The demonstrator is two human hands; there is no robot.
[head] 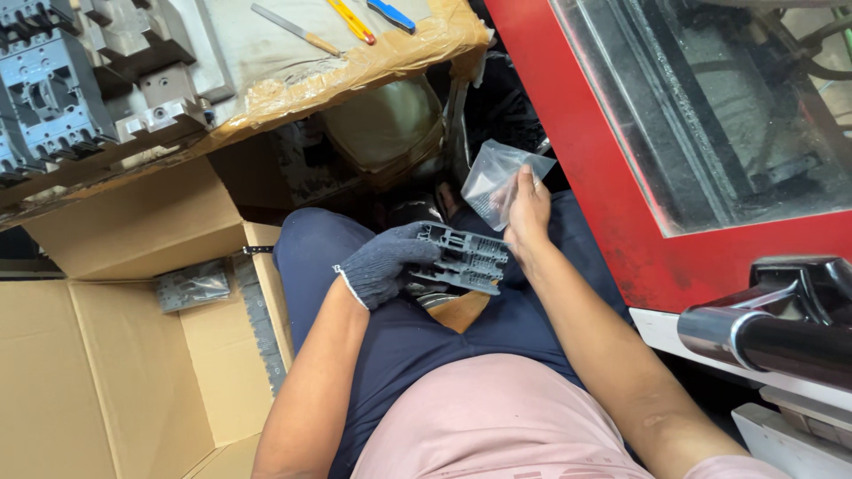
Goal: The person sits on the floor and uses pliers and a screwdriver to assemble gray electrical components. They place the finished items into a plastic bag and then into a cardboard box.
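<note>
Gloved left hand (383, 263) clamped on grey plastic part (463, 257), bare right hand (527, 215) pinching clear bag (493, 180), fingertips hidden.

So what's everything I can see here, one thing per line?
Grey plastic part: one, dark grey, held over the lap.
Clear bag: one, see-through, in the right hand.
Cardboard box: one, brown, open, on the left.
Bagged part: one, grey, inside the box.
Moulded grey parts: several, on the workbench top left.
Hand tools: three, yellow, blue and metal with a wooden handle, on the workbench.
Red machine: one, with a window, on the right.
Metal handle: one, shiny, lower right.
Left hand: grey knit glove, gripping the part.
Right hand: bare, holding the bag.
</note>
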